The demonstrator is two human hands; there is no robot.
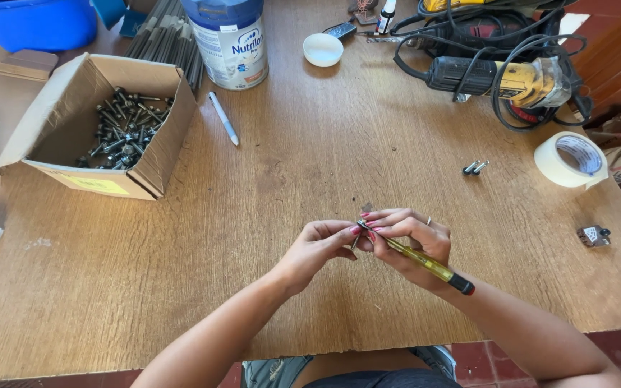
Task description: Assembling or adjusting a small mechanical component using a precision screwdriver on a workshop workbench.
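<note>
Step in hand: I judge that I am working a small fastener with the screwdriver (425, 263), tip against part, above the table's near edge.
Right hand (411, 241): fingers curled around the yellow-handled screwdriver, black end cap pointing toward the near right corner, fingertips pinching near the blade's tip.
Left hand (321, 248): fingers pressed together, pinching a small metal piece (357, 236) at the tip; what the piece is I cannot tell.
Where the work sits: held in the air between both hands, just over the wooden table (267, 172), near the middle of the near edge.
Next move calls for: a steady pinch and the blade kept in line with the piece, as I read it.
Open room: a broad bare stretch of table lies ahead of my hands toward the centre.
Left side: a cardboard box of bolts (120, 129) toward the far left corner, a white pen (223, 118) just beside it.
Far edge: a tin canister (228, 39) and a white lid (323, 49).
Right side: two loose bolts (475, 167), a tape roll (571, 159) at the right edge, and a corded power tool (497, 77) at the far right corner.
</note>
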